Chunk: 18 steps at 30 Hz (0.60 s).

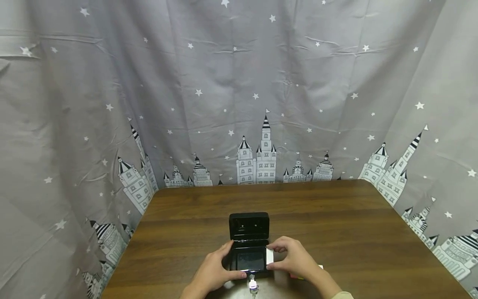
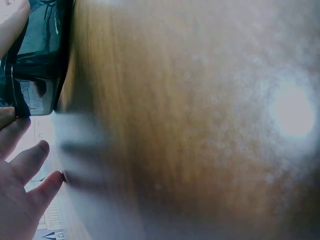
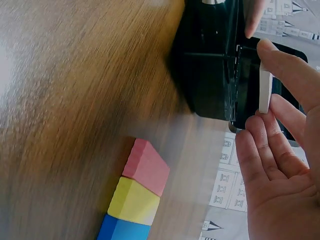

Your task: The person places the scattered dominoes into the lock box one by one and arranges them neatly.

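Observation:
A small black lockable box (image 1: pixel 251 261) stands at the table's near side, its lid (image 1: pixel 249 226) raised toward the back. My left hand (image 1: pixel 214 268) grips the box's left side, thumb along the front edge and fingertips at the back left corner; the left wrist view shows its other fingers spread. Between thumb and fingers, my right hand (image 1: pixel 296 257) pinches a thin white rectangular piece (image 3: pixel 265 90) on edge at the box's right side. In the right wrist view it overlaps the dark interior. A key with a pale tag (image 1: pixel 253 284) hangs at the box's front.
Pink (image 3: pixel 147 167), yellow (image 3: pixel 133 200) and blue (image 3: pixel 124 229) blocks lie in a row on the brown wooden table (image 1: pixel 179 224), mostly hidden by my right forearm in the head view. A grey curtain (image 1: pixel 209 108) with stars and castles hangs around the table.

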Each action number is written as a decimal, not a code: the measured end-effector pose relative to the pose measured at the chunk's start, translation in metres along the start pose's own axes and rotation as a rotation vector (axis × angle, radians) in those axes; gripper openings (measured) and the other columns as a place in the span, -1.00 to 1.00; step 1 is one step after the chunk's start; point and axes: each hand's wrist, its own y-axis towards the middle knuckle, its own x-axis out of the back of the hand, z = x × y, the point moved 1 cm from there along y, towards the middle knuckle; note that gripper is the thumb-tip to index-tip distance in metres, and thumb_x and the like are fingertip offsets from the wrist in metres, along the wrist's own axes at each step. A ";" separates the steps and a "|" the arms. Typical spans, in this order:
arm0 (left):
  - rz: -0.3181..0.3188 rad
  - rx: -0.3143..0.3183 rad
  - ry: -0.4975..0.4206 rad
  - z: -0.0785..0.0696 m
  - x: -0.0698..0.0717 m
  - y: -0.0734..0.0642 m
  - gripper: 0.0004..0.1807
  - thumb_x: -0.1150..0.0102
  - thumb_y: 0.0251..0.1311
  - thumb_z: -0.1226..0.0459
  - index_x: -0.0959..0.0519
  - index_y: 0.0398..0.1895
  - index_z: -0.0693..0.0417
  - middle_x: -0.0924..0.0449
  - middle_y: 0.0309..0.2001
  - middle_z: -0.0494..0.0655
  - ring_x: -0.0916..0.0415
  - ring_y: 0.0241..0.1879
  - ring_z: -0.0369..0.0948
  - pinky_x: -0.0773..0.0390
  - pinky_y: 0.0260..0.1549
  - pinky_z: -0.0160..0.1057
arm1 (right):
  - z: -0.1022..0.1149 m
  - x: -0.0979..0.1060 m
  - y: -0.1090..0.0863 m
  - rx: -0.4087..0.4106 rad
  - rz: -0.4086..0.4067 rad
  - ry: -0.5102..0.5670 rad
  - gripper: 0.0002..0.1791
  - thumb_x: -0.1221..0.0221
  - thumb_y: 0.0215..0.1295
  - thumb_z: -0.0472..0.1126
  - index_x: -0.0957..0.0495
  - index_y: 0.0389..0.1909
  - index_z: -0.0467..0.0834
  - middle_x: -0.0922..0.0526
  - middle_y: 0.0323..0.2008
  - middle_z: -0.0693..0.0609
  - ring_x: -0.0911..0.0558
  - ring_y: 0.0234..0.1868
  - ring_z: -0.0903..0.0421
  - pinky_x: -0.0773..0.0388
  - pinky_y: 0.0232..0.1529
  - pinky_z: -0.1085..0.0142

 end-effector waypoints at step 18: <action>0.009 0.022 -0.003 0.000 -0.002 0.001 0.21 -0.55 -0.22 -0.27 -0.35 0.45 0.22 -0.37 0.38 0.22 -0.36 0.33 0.17 -0.36 0.23 0.26 | 0.008 -0.015 0.011 0.009 0.030 0.030 -0.48 -0.60 -0.09 -0.12 -0.73 -0.08 -0.24 -0.65 -0.15 0.09 -0.62 -0.15 0.06 -0.66 -0.06 0.18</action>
